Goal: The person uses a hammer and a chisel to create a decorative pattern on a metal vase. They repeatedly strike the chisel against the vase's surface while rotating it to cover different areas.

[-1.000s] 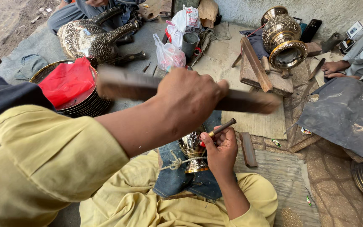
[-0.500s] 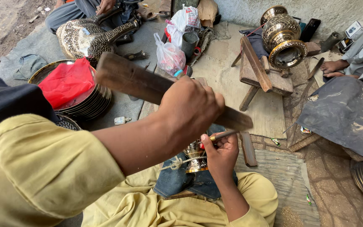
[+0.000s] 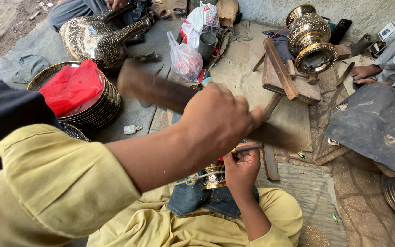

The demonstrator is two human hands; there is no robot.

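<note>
The left hand point(image 3: 218, 121) is a closed fist around a long dark wooden beater point(image 3: 161, 91), which looks blurred and slants from ten o'clock down to four o'clock. This arm blocks much of the small shiny brass cup point(image 3: 214, 176) that sits on a folded blue cloth point(image 3: 193, 199) in the person's lap. At six o'clock from the fist, the right hand point(image 3: 242, 168) has its fingers curled tight around a thin metal punch with a brown grip point(image 3: 248, 147), right beside the cup. At ten o'clock lies a red cloth point(image 3: 72, 87) on a stack of round metal trays point(image 3: 101, 110). At one o'clock a big carved brass vase point(image 3: 311, 41) leans by a wooden block stand point(image 3: 289, 80). At three o'clock lies a dark grey sheet point(image 3: 376, 126).
</note>
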